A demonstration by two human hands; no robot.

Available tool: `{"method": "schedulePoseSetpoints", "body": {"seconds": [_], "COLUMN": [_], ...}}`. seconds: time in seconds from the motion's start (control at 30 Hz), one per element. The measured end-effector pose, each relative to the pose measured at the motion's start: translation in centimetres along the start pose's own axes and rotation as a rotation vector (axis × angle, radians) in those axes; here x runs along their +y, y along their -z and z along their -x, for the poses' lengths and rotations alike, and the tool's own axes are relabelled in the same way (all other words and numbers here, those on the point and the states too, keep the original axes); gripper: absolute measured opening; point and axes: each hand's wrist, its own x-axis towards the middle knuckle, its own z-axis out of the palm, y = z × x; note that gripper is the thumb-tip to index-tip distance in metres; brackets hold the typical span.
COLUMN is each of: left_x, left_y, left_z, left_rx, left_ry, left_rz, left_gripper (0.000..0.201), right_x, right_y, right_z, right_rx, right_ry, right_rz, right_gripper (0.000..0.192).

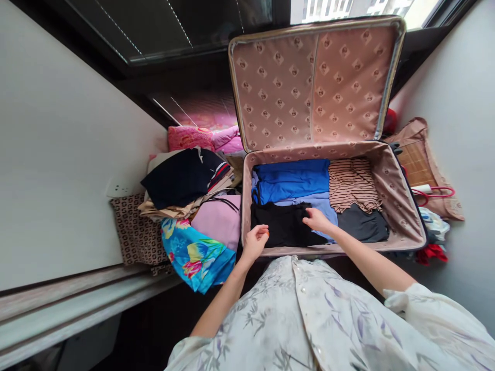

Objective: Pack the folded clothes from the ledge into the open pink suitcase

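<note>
An open suitcase with a patterned pink lining lies in front of me, its lid standing upright. Inside it are a folded black garment, a blue garment, a striped top and a dark grey piece. My left hand rests on the near left edge of the black garment, fingers curled on its cloth. My right hand lies flat on the black garment's right edge, next to a pale blue piece.
A pile of clothes sits left of the suitcase: a navy piece on top, a pink one, a bright floral cloth. A tan bag and small items lie at the right by the wall. White wall panel on the left.
</note>
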Motion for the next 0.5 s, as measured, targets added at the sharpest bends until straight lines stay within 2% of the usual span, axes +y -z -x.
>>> {"method": "schedulePoseSetpoints", "body": {"seconds": [0.1, 0.17, 0.23, 0.27, 0.3, 0.33, 0.4, 0.5], "left_x": [0.3, 0.8, 1.4, 1.6, 1.8, 1.8, 1.7, 1.3], "left_y": [1.3, 2.2, 2.9, 3.1, 3.0, 2.6, 0.9, -3.3], "left_z": [-0.5, -0.7, -0.8, -0.9, -0.9, -1.0, -1.3, -2.3], "left_rx": [0.206, 0.330, 0.385, 0.372, 0.326, 0.251, 0.047, -0.257], "left_ry": [-0.020, -0.092, -0.215, -0.276, -0.322, -0.346, -0.338, -0.216], "left_rz": [-0.033, -0.143, -0.304, -0.384, -0.456, -0.519, -0.646, -0.873], "left_gripper": [0.038, 0.042, 0.039, 0.036, 0.033, 0.031, 0.031, 0.044], "right_x": [-6.2, -9.2, -10.2, -9.8, -8.9, -7.5, -3.9, 2.0], "right_y": [-5.2, -8.2, -9.8, -9.9, -9.5, -8.6, -5.7, 0.4], "right_z": [0.2, 0.4, 0.6, 0.7, 0.7, 0.5, -0.1, -1.7], "right_rx": [-0.112, -0.265, -0.504, -0.588, -0.616, -0.582, -0.378, -0.062], "right_ry": [0.046, 0.112, 0.194, 0.210, 0.198, 0.162, 0.053, -0.077], "right_rz": [-0.138, -0.237, -0.354, -0.390, -0.401, -0.386, -0.301, -0.187], "right_gripper": [0.006, 0.009, 0.011, 0.010, 0.009, 0.009, 0.007, 0.008]}}
